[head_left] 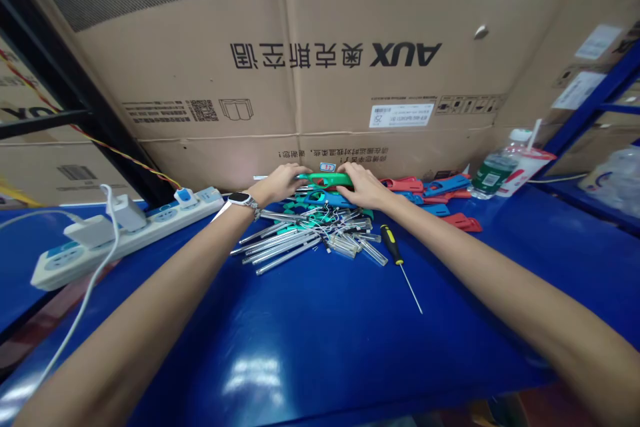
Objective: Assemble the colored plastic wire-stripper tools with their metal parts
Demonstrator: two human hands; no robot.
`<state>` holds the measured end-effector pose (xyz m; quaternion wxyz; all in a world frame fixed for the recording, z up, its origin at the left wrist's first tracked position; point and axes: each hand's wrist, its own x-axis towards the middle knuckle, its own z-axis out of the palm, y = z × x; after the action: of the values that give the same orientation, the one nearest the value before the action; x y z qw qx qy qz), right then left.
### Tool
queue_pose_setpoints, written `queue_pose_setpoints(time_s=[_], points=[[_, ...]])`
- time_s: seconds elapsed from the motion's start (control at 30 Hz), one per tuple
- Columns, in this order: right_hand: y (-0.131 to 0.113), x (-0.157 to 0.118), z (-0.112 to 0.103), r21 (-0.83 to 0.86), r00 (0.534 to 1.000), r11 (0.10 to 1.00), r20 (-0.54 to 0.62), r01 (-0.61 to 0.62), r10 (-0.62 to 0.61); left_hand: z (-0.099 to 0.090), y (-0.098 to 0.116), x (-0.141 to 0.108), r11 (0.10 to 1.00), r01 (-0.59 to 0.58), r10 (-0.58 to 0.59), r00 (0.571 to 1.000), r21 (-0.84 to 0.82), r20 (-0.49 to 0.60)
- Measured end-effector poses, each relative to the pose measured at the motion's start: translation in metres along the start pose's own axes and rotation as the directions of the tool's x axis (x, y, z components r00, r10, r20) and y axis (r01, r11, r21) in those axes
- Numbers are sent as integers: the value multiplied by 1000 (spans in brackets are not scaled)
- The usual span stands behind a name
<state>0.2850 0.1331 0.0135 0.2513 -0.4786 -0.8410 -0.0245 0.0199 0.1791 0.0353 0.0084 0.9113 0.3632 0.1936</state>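
Observation:
A green plastic piece (330, 179) is held level between both hands above the far part of the pile. The fingers of my left hand (284, 183) are closed at its left end, where a thin metal rod also shows. My right hand (364, 185) grips its right end with thumb and fingers. Just below lie a blue plastic piece (320, 198), several silver metal tubes (280, 247), thin wires and clear plastic parts (373, 251). Red pieces (460, 221) and blue pieces (447, 185) are stacked beyond my right forearm.
A yellow-and-black screwdriver (391, 244) lies on the blue table (320, 340) by my right forearm. On the left is a white power strip (135, 237) with plugs and cables. A bottle (495, 167) and a cup (530, 163) stand at the right. Cardboard (200, 67) walls the back.

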Motion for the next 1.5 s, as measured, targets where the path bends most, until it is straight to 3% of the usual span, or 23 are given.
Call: queue_pose_setpoints(time_s=[0.17,0.43,0.57,0.7,0.83,0.97,1.07,1.2,1.33,1.5], points=[[6,2,7,-22,1000,1000,-5,-17,17,13,-7,1,1000,5,-5,1000,20,21],[1,-3,6,-33,995,995,-51,-91,89,22,3,-13,999,29,-28,997,13,-75],[-6,-21,-8,32,982,989,-111,-147,150,11,21,-19,999,53,-52,988,2,-147],[-6,-52,-27,91,974,982,-141,-165,177,-1,54,-19,999,-30,28,982,-11,-188],[7,-88,-42,98,964,971,-139,-216,228,2,97,-7,991,-136,134,980,-7,-146],[21,-120,-53,44,937,944,-116,-327,330,19,137,15,975,-224,224,975,-4,-10],[23,-139,-58,-36,925,926,-68,-377,374,34,157,30,973,-228,226,971,24,83],[24,-154,-63,-109,928,923,5,-369,371,50,172,43,973,-215,204,971,85,127],[30,-160,-66,-118,930,926,40,-357,364,59,178,56,956,-152,119,983,251,142],[42,-155,-62,-109,928,923,14,-369,373,66,176,73,942,-108,46,980,319,194]])
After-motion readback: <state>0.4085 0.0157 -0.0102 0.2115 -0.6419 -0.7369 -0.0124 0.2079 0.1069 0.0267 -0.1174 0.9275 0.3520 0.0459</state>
